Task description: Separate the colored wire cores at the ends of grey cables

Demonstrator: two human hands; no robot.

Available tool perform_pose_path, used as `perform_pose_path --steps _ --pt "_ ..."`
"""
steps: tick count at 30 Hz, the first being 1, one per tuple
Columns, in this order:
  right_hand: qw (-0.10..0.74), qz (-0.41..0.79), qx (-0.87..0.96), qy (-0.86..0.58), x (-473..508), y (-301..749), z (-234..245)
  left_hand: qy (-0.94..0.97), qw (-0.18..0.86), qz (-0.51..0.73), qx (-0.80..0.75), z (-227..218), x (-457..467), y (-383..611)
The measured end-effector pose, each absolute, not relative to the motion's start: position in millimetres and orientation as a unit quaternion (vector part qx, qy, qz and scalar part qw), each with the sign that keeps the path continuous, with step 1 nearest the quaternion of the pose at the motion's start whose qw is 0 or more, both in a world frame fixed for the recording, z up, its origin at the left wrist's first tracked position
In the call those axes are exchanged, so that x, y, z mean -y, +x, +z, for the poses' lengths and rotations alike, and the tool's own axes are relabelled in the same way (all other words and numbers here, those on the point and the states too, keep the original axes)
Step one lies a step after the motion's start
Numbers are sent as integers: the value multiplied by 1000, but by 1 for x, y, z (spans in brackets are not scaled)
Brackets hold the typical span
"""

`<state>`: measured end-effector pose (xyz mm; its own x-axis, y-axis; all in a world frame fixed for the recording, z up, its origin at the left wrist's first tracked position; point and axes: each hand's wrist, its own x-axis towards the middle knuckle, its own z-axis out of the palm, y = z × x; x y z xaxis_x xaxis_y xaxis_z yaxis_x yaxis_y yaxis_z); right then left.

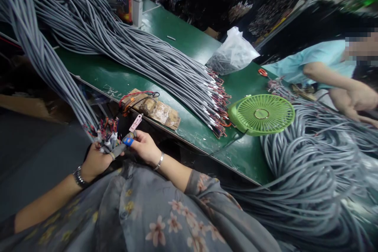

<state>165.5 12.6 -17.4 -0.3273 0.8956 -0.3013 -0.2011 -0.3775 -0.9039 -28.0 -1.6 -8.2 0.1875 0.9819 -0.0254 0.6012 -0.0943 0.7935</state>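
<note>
My left hand is closed around the ends of a bunch of grey cables, low in front of my body. Their stripped ends stick up above the fist, showing thin coloured wires and white wrapping. Grey covering is on my left thumb. Close beside it, my right hand pinches a small pale pink strip with holes, its kind unclear. Blue tape is wrapped on a right-hand digit. The fingertips almost meet at the cable ends; what lies between them is partly hidden.
A thick bundle of grey cables lies across the green table. Near the edge is a taped wooden block. A green fan, a plastic bag and coiled cables are rightward; a co-worker's hand is beyond.
</note>
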Motion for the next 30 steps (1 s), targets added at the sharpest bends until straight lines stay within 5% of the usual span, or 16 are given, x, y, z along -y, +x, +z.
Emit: perform_pose_path --steps 7,17,30 --pt "420 627 519 -401 -9 170 -7 649 475 269 -530 23 -3 -17" --pt "416 729 335 -429 -7 158 -7 604 437 349 -567 11 6 -20" --pt "423 748 311 -405 -10 157 -4 613 439 342 -560 17 5 -16"
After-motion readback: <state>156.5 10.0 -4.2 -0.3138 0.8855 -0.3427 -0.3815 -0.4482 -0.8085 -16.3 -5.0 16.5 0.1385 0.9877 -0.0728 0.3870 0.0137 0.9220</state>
